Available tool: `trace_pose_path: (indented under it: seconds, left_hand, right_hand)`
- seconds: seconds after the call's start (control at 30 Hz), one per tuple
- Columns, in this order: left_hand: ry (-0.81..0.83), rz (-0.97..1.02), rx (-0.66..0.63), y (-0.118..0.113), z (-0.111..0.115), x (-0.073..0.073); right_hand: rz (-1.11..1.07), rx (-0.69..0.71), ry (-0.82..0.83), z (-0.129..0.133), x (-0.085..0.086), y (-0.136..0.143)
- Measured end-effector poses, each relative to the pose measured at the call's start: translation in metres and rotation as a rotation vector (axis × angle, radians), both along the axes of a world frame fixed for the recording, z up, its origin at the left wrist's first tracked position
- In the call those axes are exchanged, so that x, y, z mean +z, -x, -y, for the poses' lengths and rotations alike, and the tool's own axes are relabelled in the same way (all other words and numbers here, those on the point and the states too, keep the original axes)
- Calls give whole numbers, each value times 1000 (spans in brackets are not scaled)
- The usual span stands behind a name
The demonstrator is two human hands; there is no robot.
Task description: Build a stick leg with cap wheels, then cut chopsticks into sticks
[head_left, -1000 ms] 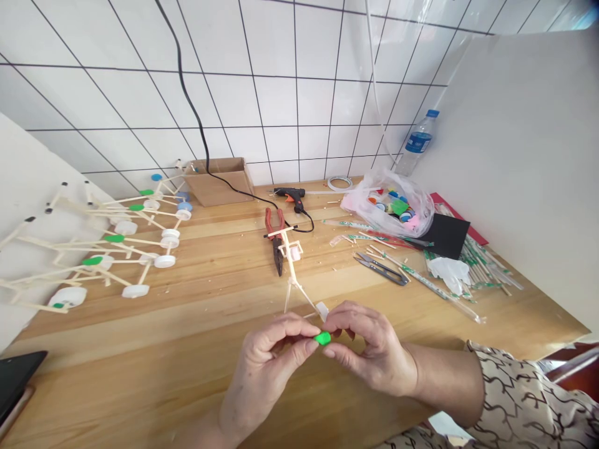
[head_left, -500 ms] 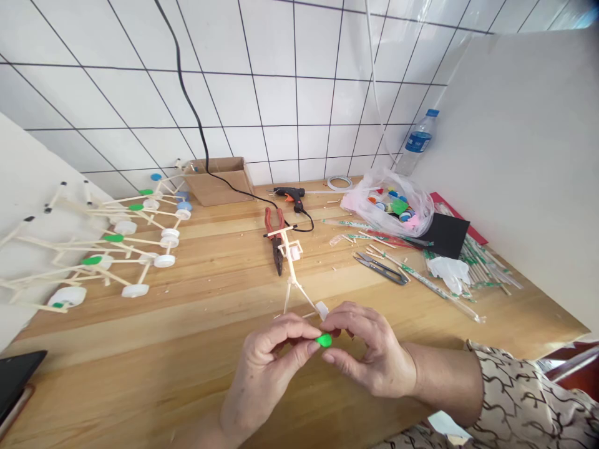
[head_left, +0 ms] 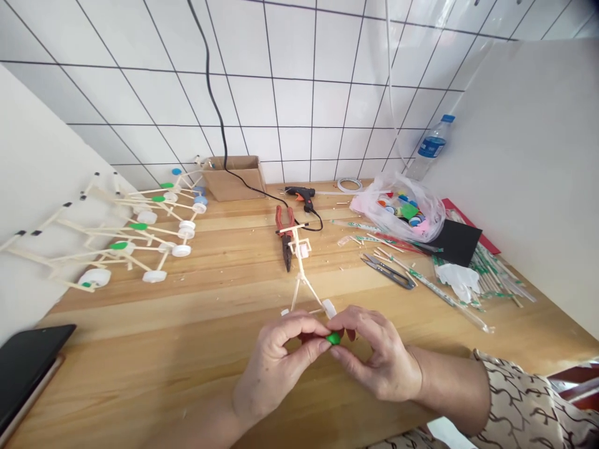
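Note:
A small green oval piece (head_left: 333,338) is pinched between the thumb and fingers of my left hand (head_left: 285,358). From the other side my right hand (head_left: 379,355) closes its thumb and forefinger on the same piece. Just beyond my fingers stands a small tricycle model made of wooden sticks (head_left: 301,274), with black-tipped handlebars and white wheels. My hands hide part of its near end. A pair of red-handled pliers (head_left: 286,240) lies right behind the model.
Several similar stick tricycles (head_left: 135,227) with green seats stand at the left. A hot glue gun (head_left: 302,194) and a cardboard box (head_left: 234,181) are at the back. To the right lie thread snips (head_left: 388,271), a bag of bottle caps (head_left: 402,209) and wrapped sticks (head_left: 496,274). A dark tablet-like device (head_left: 32,355) sits at the left edge.
My right thumb and forefinger have come in against the green piece, which my left hand still pinches. The whole view has shifted a little, so things appear further right.

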State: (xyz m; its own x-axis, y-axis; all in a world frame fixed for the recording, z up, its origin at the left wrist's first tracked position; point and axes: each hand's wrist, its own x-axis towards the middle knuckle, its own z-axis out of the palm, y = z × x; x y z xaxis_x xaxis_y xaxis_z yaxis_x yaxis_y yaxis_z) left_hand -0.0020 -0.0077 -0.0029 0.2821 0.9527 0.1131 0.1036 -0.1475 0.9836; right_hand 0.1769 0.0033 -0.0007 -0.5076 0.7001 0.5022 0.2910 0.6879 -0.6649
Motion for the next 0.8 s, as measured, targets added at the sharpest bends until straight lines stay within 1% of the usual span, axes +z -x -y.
trace_pose_path:
  seconds: [0.07,0.13,0.2,0.3,0.33,0.4,0.5,0.6,0.7,0.8]
  left_hand:
    - [2,-33,7,5,-2,-1]
    - [10,-54,51,13,-7,-2]
    - [39,-53,140,22,-15,-2]
    - [46,-9,296,31,-27,-1]
    - [42,-13,332,33,-31,0]
    - [48,-45,365,35,-37,2]
    - [73,-128,369,37,-43,5]
    - [102,-192,344,42,-47,7]
    - [127,-238,297,48,-50,5]
    - [151,-301,231,51,-53,2]
  right_hand:
    - [-5,3,46,0,1,-1]
    - [-35,-10,134,-2,1,-2]
    - [-93,-47,244,-6,1,-3]
    - [-175,-138,391,-15,-2,-5]
    - [-190,-170,430,-18,-3,-6]
    - [-208,-215,494,-23,-5,-8]
    - [-235,-226,563,-28,-5,-10]
    - [-257,-222,595,-30,-3,-9]
    - [-251,-229,581,-31,-2,-8]
    - [-215,-255,513,-34,-7,-8]
